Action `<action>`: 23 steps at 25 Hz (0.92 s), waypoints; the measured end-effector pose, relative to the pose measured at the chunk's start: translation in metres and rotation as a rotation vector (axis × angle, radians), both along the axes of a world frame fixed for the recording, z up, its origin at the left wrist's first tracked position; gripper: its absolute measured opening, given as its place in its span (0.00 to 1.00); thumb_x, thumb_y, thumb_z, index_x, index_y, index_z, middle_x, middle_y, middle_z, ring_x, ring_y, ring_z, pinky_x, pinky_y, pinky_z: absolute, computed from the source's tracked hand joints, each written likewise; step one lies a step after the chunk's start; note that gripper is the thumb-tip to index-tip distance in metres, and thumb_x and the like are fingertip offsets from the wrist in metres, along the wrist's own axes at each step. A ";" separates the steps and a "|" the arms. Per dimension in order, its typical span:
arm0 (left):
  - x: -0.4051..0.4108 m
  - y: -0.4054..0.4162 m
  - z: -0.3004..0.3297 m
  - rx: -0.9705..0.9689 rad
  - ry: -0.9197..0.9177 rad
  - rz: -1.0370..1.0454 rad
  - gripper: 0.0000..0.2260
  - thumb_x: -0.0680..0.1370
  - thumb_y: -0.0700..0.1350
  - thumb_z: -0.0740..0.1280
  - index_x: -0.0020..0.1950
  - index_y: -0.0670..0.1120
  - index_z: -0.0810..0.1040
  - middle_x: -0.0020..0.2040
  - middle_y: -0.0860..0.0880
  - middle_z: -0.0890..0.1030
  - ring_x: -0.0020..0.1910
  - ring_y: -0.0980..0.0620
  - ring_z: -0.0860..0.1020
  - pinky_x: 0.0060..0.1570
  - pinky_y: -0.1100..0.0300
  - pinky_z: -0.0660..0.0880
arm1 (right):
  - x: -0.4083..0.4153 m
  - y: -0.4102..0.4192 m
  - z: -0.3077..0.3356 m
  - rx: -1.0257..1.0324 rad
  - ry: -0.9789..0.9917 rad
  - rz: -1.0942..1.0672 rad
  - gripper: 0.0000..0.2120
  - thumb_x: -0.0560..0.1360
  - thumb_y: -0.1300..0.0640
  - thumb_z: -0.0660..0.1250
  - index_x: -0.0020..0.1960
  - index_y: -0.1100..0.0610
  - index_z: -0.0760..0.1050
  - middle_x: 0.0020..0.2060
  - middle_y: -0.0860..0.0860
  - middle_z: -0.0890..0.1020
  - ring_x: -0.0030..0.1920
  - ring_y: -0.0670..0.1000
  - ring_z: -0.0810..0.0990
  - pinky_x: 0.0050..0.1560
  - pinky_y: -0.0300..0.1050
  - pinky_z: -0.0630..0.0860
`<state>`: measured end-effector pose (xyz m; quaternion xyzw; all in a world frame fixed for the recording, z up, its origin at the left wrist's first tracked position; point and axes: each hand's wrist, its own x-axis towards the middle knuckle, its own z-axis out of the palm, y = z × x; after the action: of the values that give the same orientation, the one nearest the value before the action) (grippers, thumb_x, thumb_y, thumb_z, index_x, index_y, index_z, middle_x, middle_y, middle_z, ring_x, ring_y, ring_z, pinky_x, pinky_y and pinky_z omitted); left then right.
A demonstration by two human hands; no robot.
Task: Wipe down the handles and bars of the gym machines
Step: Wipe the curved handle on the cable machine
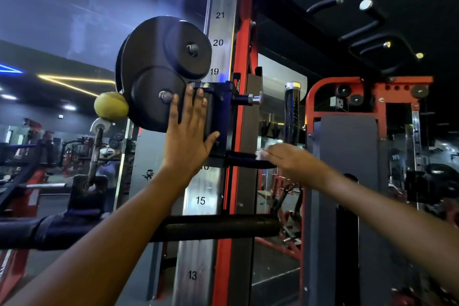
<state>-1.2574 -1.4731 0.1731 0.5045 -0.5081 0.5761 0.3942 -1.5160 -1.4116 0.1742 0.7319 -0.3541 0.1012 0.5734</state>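
A numbered upright [198,201] stands in the middle, with a pulley housing [159,69] on its left side and a ball [111,106] just left of the housing. The left hand [188,131] lies flat against the housing and its carriage, while the right hand [285,159] presses a cloth [260,155] onto a short handle [244,159] that sticks out right of the carriage. A thick bar [218,227] crosses the upright lower down, a padded panel [347,181] stands to the right, and pull-up grips [347,7] hang above it.

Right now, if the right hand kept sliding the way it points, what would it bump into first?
The right hand, holding a white cloth on the short black handle, points left along it. It would probably meet the black carriage first, though depth is unclear.
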 end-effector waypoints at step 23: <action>0.000 -0.006 -0.003 -0.018 -0.006 -0.049 0.34 0.80 0.60 0.36 0.77 0.36 0.39 0.78 0.37 0.41 0.77 0.38 0.39 0.70 0.40 0.33 | 0.039 -0.013 0.055 -0.215 -1.562 0.345 0.25 0.78 0.73 0.50 0.72 0.57 0.63 0.60 0.55 0.77 0.25 0.44 0.68 0.20 0.30 0.65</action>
<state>-1.2577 -1.4786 0.1704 0.4867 -0.5163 0.5722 0.4113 -1.4774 -1.4248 0.2290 0.4348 -0.5231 0.7041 0.2038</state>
